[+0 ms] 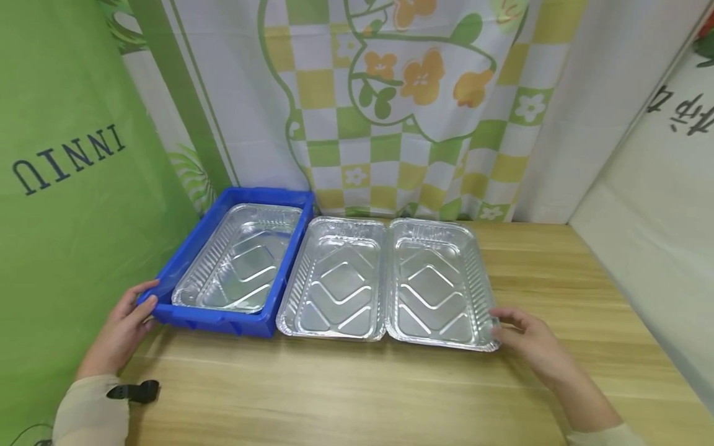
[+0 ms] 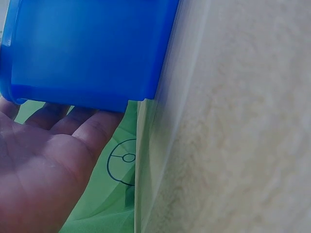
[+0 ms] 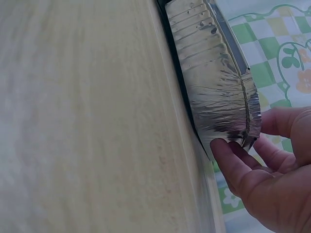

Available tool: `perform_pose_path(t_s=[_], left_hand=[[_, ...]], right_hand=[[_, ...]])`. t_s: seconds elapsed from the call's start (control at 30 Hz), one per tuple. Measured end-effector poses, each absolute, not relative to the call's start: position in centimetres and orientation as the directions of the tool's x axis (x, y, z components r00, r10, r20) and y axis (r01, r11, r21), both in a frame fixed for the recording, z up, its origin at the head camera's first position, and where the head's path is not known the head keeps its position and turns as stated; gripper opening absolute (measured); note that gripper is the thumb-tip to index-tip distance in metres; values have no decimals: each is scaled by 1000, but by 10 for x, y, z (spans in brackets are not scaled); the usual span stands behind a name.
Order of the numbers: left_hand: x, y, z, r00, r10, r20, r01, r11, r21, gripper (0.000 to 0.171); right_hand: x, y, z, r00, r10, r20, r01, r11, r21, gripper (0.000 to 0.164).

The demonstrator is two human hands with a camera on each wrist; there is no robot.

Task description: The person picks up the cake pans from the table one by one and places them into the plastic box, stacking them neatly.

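Note:
On the left of the head view, a blue plastic bin (image 1: 206,319) holds a foil tray (image 1: 251,254). My left hand (image 1: 119,328) grips the bin's near left corner; the left wrist view has its fingers against the bin's blue wall (image 2: 87,53). Two more foil trays stand side by side to the right of the bin, a middle foil tray (image 1: 343,279) and a right foil tray (image 1: 432,282). My right hand (image 1: 532,344) pinches the near right corner of the right tray. In the right wrist view, thumb and fingers meet that crimped foil rim (image 3: 250,111).
All of these stand on a wood-grain table (image 1: 357,390). A patterned curtain (image 1: 390,124) hangs behind it, with green cloth (image 1: 67,217) on the left and a pale cloth (image 1: 658,204) on the right. A black strap (image 1: 134,391) is around the left sleeve.

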State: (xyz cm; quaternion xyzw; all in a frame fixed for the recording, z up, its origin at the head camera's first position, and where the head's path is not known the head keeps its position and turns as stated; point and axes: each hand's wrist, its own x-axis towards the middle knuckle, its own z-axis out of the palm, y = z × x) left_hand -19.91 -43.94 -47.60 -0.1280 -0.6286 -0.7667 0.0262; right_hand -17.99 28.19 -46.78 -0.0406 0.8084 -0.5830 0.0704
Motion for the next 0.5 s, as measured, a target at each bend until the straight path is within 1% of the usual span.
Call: perform_pose_path(t_s=[0.23,0.4,0.5], left_hand=[[-201,-440,-477,-958,130,257,225,-221,949,41],[-201,-440,-476,-959,133,251,221,-208,953,42],[-200,-440,-476,-959,135,250,220,-207,953,42]], right_hand=[[-181,281,-468,-988,-130,-80,45,256,-966,50],[-180,281,-468,-986,-124,-108,81,206,-975,53],[-179,281,-468,-986,-126,-105,80,191,-978,54]])
